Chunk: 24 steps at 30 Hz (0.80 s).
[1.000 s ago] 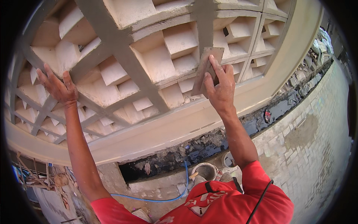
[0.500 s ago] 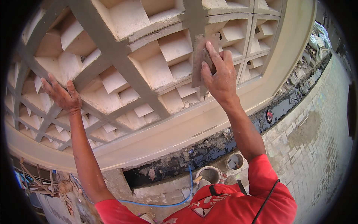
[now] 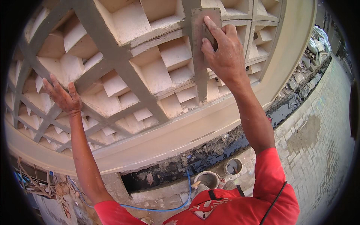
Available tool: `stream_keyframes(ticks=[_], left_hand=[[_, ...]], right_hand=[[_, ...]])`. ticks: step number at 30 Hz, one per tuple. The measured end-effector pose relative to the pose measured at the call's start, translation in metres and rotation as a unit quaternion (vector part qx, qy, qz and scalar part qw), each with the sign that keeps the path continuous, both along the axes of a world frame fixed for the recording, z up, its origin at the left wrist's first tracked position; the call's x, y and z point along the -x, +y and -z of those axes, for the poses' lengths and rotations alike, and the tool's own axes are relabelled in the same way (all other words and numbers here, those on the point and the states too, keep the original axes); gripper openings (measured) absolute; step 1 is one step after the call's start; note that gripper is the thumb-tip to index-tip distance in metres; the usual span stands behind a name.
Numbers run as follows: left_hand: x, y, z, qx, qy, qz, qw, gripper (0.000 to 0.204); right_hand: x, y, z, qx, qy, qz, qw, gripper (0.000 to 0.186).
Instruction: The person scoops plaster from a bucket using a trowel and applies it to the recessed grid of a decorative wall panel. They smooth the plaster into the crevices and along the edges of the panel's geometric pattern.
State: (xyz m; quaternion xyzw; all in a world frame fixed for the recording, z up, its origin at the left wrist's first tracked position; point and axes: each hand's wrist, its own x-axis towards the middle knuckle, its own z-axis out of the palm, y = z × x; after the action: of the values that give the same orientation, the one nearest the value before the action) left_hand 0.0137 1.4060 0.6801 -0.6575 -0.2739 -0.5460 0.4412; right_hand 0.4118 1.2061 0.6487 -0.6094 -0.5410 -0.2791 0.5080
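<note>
A pale block lattice wall [image 3: 165, 71] fills the upper view, its ribs coated in wet-looking grey mortar [image 3: 112, 56]. My right hand [image 3: 228, 52] is closed around the handle of a flat rectangular plastering trowel [image 3: 198, 32], index finger stretched along its back. The blade lies against an upright grey rib, right of the wall's middle. Below it, the strip of mortar [image 3: 201, 84] runs down to the wall's lower ledge. At the left, my left hand [image 3: 63, 95] rests on the lattice with fingers spread, holding nothing.
Under the wall runs a ditch of dark water [image 3: 217, 157]. Beside it, near my body, stand a bucket with grey mix [image 3: 207, 180] and a smaller bucket [image 3: 233, 166]. A blue hose [image 3: 161, 209] curves across the ground. Rubble [image 3: 298, 80] and brick paving [image 3: 318, 165] lie at right.
My right hand has slid the trowel upward along the grey rib, uncovering the mortar below. My left hand stays at the same place on the lattice.
</note>
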Motion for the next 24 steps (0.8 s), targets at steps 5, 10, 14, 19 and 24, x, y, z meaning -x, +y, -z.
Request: stream_keyframes(ticks=[5,10,14,19,24], left_hand=[[-0.008,-0.001,-0.002,-0.001,0.003,0.018,1.0,0.068],[-0.002,-0.003,-0.001,0.002,-0.009,0.004,1.0,0.067],[0.002,-0.004,-0.007,-0.008,-0.006,0.004,1.0,0.067],[-0.009,-0.006,-0.005,-0.014,-0.003,0.018,1.0,0.065],[-0.01,-0.003,0.002,-0.001,-0.009,0.014,1.0,0.064]], right_hand=[[-0.013,0.027,-0.025,0.032,-0.037,0.057,0.997,0.043],[0.003,0.0,0.049,0.152,-0.012,0.02,0.988,0.048],[-0.004,-0.012,-0.009,0.046,-0.015,-0.006,0.999,0.05],[-0.002,-0.01,-0.118,0.035,-0.011,0.005,0.999,0.051],[-0.017,0.016,-0.004,0.104,-0.093,0.094,0.986,0.054]])
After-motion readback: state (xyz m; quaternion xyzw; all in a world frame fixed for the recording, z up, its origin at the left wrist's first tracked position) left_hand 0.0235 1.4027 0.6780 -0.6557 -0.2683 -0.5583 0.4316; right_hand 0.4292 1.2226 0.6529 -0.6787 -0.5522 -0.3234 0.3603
